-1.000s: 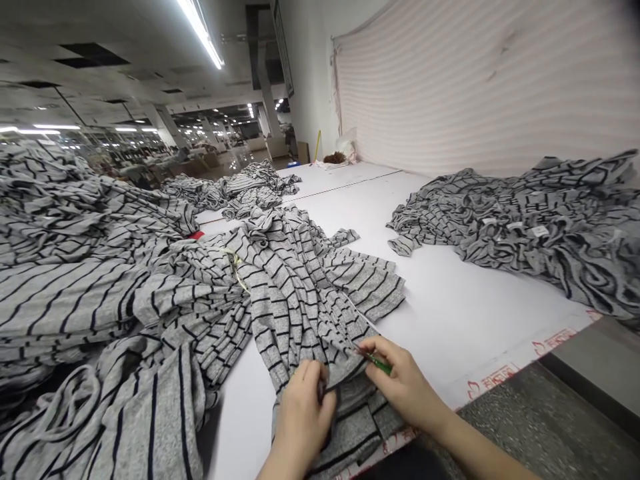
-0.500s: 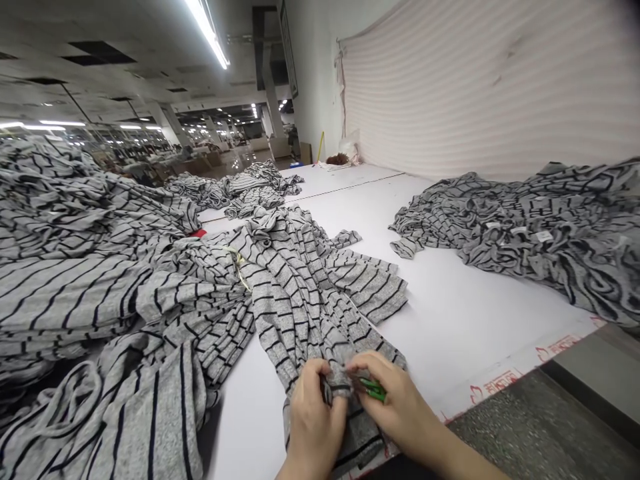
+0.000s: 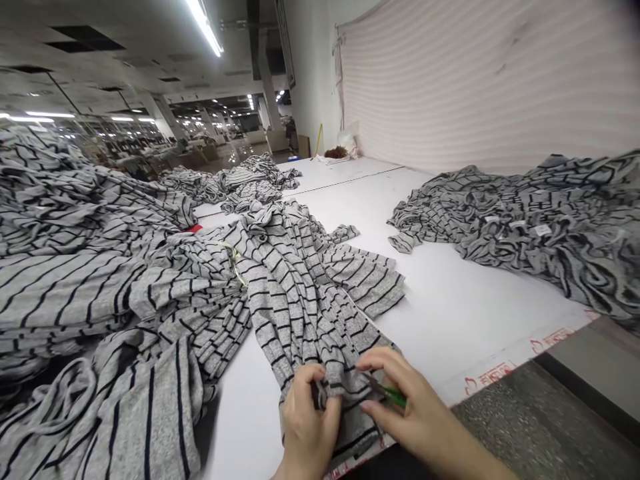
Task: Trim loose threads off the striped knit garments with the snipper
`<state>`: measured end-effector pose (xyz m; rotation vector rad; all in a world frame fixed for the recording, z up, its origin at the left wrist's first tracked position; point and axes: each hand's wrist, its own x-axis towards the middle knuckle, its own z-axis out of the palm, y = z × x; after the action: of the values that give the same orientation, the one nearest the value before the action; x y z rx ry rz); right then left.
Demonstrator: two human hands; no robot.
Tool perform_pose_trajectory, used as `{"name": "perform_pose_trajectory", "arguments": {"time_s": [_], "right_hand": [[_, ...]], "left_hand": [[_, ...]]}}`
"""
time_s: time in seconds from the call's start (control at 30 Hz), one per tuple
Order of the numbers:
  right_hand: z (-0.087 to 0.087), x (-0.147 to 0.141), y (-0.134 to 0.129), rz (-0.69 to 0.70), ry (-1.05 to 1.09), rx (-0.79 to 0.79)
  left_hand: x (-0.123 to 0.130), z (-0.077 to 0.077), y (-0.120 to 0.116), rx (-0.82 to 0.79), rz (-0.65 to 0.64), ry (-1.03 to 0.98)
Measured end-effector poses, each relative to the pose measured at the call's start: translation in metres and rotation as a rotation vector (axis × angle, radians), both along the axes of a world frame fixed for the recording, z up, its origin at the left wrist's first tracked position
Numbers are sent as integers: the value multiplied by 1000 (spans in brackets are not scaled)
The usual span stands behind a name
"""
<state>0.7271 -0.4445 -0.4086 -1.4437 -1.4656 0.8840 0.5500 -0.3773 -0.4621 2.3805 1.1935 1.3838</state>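
A grey knit garment with dark stripes (image 3: 300,293) lies rumpled on the white table, its lower end reaching the near edge. My left hand (image 3: 311,420) pinches a fold of it between thumb and fingers. Just to the right, my right hand (image 3: 400,400) holds small green-handled thread snips (image 3: 393,395), their metal tip pointing left toward the garment. The thumb and forefinger of that hand are spread around the snips, a little apart from the cloth. Most of the handle is hidden in the palm.
A big heap of striped garments (image 3: 75,267) fills the left side, with a pale yellow tie (image 3: 233,257) beside my garment. Another pile (image 3: 520,227) lies on the table's right. A smaller one (image 3: 245,180) sits farther back. The white table (image 3: 440,320) ends at a red-printed near edge.
My right hand with the snips has drawn back to the right, away from the left hand and the cloth. The left hand keeps its pinch on the garment.
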Motion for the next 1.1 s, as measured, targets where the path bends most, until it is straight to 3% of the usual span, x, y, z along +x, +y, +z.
{"name": "perform_pose_trajectory", "arguments": {"time_s": [0.1,0.2,0.3,0.4,0.6,0.73,0.8,0.9,0.97,1.1], "right_hand": [[-11,-17,7,-28,128,-22],[-23,-15,13,-100,201,11],[-26,-6,13,-153,1,127],[-22,1,11,-112,-200,181],[-11,5,0,43,-188,14],[-19,-2,4,17,-251,15],[-26,-5,12,-40,-251,53],[-28,-2,22,-101,-222,109],[-23,2,23,-73,-222,90],[-9,5,17,41,-314,35]], "left_hand": [[5,3,3,29,-4,6],[-1,4,6,8,-62,34],[-10,2,6,-10,-188,36],[-13,0,4,51,-291,20],[-10,3,1,65,-292,8],[-10,4,1,40,-308,-42],[-12,7,3,-99,-347,-58],[-14,16,7,-561,-329,-116],[-15,22,11,-800,-269,-191],[-15,28,18,-961,-273,-283]]}}
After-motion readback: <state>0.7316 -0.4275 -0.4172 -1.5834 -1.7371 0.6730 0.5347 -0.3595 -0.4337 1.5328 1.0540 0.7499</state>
